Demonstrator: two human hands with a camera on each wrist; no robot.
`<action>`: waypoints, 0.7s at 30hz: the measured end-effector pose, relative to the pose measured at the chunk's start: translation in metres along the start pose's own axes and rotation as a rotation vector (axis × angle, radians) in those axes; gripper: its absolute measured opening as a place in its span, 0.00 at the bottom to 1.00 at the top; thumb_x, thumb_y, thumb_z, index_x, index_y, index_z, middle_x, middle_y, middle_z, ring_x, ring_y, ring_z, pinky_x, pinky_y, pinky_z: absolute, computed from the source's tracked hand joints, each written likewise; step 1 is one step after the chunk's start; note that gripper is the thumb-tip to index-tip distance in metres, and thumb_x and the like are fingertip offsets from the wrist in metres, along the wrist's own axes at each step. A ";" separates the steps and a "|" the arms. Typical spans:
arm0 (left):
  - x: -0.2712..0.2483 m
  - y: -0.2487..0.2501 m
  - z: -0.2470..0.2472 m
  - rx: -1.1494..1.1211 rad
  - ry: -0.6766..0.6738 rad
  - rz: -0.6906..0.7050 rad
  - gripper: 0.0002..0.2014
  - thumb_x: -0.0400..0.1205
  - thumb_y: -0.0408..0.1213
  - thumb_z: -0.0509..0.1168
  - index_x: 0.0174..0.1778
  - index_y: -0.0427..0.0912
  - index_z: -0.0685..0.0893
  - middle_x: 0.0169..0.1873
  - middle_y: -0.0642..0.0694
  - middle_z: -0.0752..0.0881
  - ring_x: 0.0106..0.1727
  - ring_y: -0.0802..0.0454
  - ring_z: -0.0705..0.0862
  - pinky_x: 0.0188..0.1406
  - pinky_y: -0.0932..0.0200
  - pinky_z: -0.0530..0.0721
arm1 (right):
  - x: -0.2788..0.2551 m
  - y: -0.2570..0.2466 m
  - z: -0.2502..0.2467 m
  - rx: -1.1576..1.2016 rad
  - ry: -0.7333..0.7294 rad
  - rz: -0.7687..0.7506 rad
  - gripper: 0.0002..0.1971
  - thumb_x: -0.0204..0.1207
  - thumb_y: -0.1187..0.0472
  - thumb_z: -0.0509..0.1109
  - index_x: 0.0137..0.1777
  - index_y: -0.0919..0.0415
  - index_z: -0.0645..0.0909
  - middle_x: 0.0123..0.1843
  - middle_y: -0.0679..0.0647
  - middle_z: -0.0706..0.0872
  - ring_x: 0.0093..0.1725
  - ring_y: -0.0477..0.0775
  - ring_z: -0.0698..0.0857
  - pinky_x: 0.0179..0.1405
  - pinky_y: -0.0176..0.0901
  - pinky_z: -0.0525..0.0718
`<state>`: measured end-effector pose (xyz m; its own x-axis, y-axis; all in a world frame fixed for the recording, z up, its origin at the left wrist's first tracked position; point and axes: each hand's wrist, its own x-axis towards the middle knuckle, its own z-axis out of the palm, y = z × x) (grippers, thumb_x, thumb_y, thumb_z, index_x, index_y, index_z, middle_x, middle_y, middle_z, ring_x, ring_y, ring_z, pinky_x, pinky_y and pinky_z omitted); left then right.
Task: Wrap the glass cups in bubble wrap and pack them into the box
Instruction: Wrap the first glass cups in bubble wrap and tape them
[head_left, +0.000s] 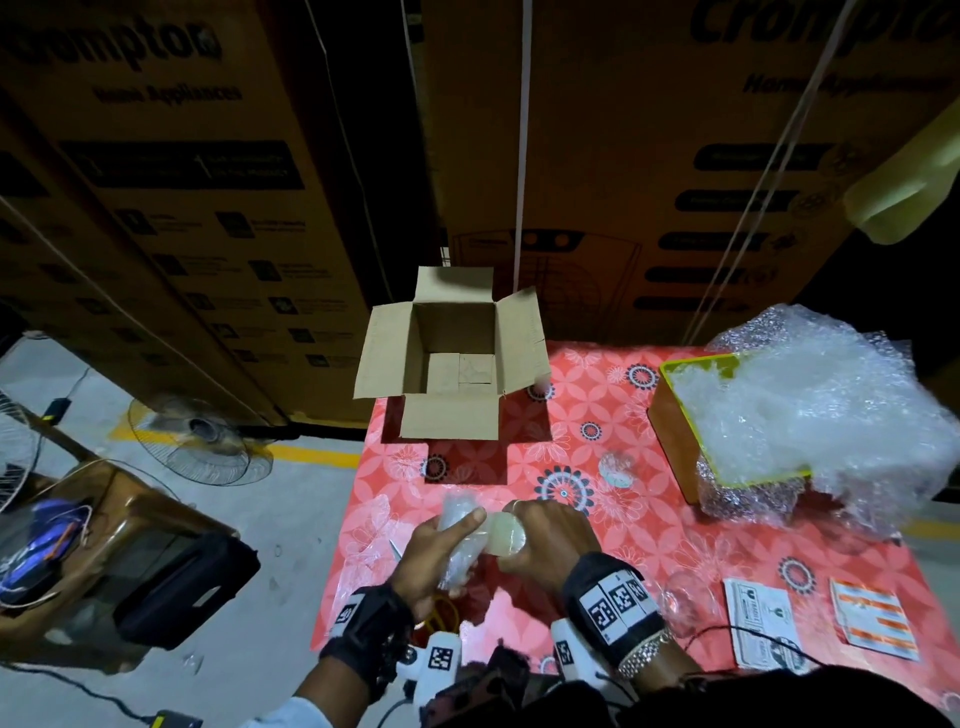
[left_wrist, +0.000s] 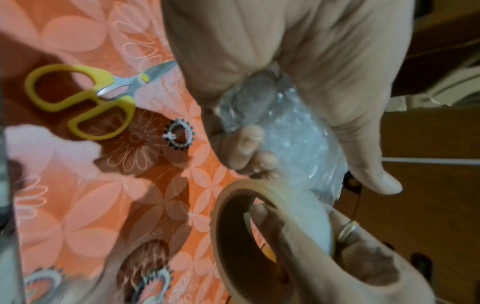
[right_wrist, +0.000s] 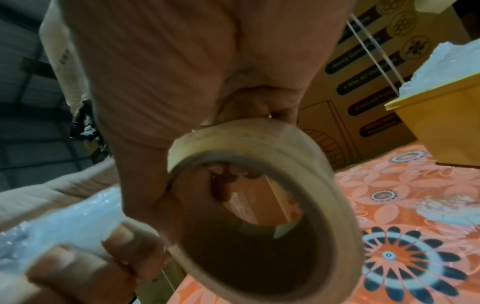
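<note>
My left hand grips a glass cup wrapped in bubble wrap, low over the near middle of the red flowered table. In the left wrist view the thumb and curled fingers of that hand close round the wrapped cup. My right hand holds a roll of clear tape against the bundle, with fingers hooked through the roll's core. The tape roll fills the right wrist view. An open cardboard box stands at the table's far left.
Loose bubble wrap spills from a yellow-rimmed box at the right. Bare glass cups stand on the cloth. Yellow scissors lie under my left hand. Leaflets lie front right. Big cartons stand behind, a fan left.
</note>
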<state>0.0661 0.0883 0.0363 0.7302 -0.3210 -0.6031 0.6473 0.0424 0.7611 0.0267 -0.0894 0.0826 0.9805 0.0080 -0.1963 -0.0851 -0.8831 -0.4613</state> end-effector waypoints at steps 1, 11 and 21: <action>-0.001 -0.001 -0.001 -0.026 -0.019 -0.043 0.33 0.73 0.57 0.83 0.62 0.32 0.89 0.48 0.27 0.86 0.40 0.37 0.81 0.32 0.54 0.79 | -0.001 0.000 -0.002 0.017 -0.026 0.010 0.16 0.64 0.39 0.72 0.42 0.50 0.82 0.32 0.46 0.86 0.32 0.49 0.86 0.37 0.46 0.89; -0.015 -0.002 -0.026 -0.248 -0.079 -0.140 0.33 0.68 0.58 0.86 0.54 0.31 0.90 0.40 0.33 0.87 0.32 0.43 0.86 0.22 0.57 0.86 | -0.010 0.011 0.000 0.359 -0.091 -0.152 0.15 0.65 0.47 0.80 0.47 0.45 0.79 0.39 0.40 0.83 0.37 0.39 0.83 0.33 0.30 0.80; -0.021 0.005 -0.002 0.080 0.139 0.074 0.30 0.85 0.64 0.66 0.49 0.35 0.92 0.35 0.43 0.93 0.33 0.52 0.91 0.32 0.60 0.88 | -0.011 -0.024 0.011 0.279 0.014 -0.174 0.22 0.65 0.45 0.72 0.59 0.50 0.83 0.47 0.46 0.87 0.40 0.46 0.80 0.39 0.41 0.77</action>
<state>0.0545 0.0974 0.0517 0.8020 -0.1854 -0.5678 0.5752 -0.0164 0.8178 0.0160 -0.0628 0.0859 0.9868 0.1395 -0.0824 0.0409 -0.7066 -0.7064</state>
